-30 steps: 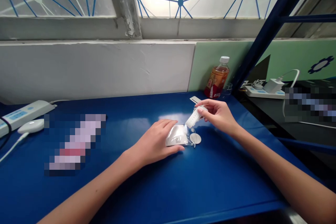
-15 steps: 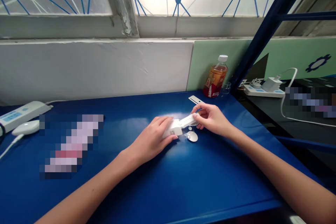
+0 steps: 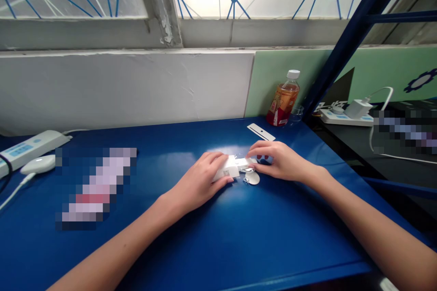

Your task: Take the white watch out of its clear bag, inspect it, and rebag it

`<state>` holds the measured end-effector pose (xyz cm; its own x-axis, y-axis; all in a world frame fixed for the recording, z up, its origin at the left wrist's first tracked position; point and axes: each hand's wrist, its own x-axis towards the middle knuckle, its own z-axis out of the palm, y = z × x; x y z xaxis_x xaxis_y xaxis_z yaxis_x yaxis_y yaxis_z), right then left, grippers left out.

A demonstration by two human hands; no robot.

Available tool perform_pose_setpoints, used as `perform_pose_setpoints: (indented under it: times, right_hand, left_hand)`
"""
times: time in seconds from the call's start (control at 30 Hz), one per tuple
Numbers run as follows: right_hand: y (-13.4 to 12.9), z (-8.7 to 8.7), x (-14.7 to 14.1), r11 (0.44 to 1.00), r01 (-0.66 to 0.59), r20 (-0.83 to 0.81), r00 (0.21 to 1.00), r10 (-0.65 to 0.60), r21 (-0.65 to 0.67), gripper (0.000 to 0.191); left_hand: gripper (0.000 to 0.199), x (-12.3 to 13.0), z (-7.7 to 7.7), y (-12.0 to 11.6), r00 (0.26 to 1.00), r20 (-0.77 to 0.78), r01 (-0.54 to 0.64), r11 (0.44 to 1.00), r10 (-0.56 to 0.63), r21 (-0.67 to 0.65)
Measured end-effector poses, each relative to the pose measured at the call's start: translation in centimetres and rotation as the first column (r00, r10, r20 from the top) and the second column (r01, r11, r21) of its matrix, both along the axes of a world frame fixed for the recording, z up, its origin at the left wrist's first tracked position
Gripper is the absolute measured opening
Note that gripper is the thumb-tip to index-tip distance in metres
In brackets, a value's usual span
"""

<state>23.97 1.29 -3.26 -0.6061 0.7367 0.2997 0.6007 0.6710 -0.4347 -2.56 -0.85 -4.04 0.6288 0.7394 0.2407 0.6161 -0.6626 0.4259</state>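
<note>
On the blue table, my left hand [image 3: 201, 177] is wrapped round a small white box [image 3: 228, 168] with a printed code on its near side. A white strip-like piece [image 3: 244, 163] lies at the box's right end. My right hand [image 3: 276, 160] has its thumb and fingers on the right end of this piece. Just below it lies a round white disc [image 3: 252, 178] with a small metallic part at its left. Behind my right hand is a flat white card [image 3: 261, 132] with a dark line and dot.
A drink bottle [image 3: 284, 100] stands at the back right, beside a small clear cup [image 3: 296, 113]. Power strips lie at the far left [image 3: 37, 145] and right [image 3: 344, 117]. A blurred-out flat object [image 3: 99, 186] lies at the left. A blue post rises at the right.
My right hand has lowered, and the white piece it holds now lies flatter, in line with the box. More of the card shows. The view has shifted slightly.
</note>
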Motion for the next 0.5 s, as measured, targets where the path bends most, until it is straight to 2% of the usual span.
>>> perform_pose_setpoints:
  times: [0.1,0.33,0.5]
  right_hand:
    - [0.0,-0.1,-0.1,0.998,-0.049,-0.009,0.999,0.049,-0.034,0.021]
    - [-0.4,-1.6,-1.5,0.999,-0.009,-0.101,0.995,0.013,0.039,0.020]
    - [-0.2,-1.0,-0.9,0.999,0.016,-0.062,0.998,-0.013,0.047,0.020]
  left_hand:
    - [0.040,0.0,0.0,0.0,1.000,0.007,0.010,1.000,-0.010,-0.003]
    - [0.039,-0.1,0.0,0.0,1.000,0.008,0.019,1.000,-0.019,0.011]
    - [0.039,0.0,0.2,-0.1,1.000,-0.008,0.017,1.000,-0.017,0.008]
